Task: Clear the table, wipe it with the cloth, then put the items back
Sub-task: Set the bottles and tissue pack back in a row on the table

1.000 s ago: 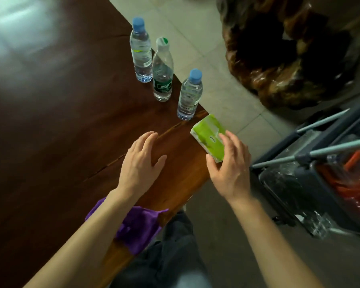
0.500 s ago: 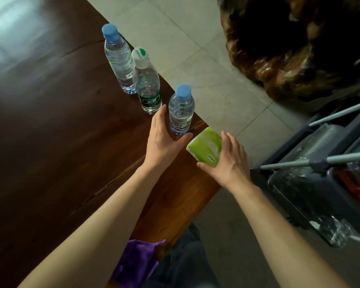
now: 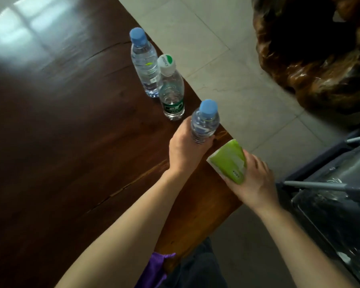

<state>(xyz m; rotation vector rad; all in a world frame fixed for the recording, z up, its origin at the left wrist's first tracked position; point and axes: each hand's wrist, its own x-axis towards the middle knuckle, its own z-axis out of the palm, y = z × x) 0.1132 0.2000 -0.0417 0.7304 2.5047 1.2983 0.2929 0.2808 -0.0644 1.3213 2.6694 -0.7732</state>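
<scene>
Three clear water bottles stand along the right edge of the dark wooden table (image 3: 75, 154). My left hand (image 3: 185, 150) is shut around the lower body of the nearest bottle with a blue cap (image 3: 205, 121). Behind it stands a bottle with a white and green cap (image 3: 172, 94), and farthest back another blue-capped bottle (image 3: 143, 63). My right hand (image 3: 256, 181) grips a green tissue pack (image 3: 230, 161) over the table's right edge. The purple cloth (image 3: 154, 267) lies at the near edge, mostly hidden under my left forearm.
A dark cleaning cart (image 3: 337, 206) with grey metal handles stands on the tiled floor at the right. A large carved wooden root piece (image 3: 312, 59) fills the upper right. My dark trousers (image 3: 197, 269) show at the bottom.
My left hand went from flat on the table to the nearest blue-capped bottle and closed around it. My right hand has kept hold of the green tissue pack.
</scene>
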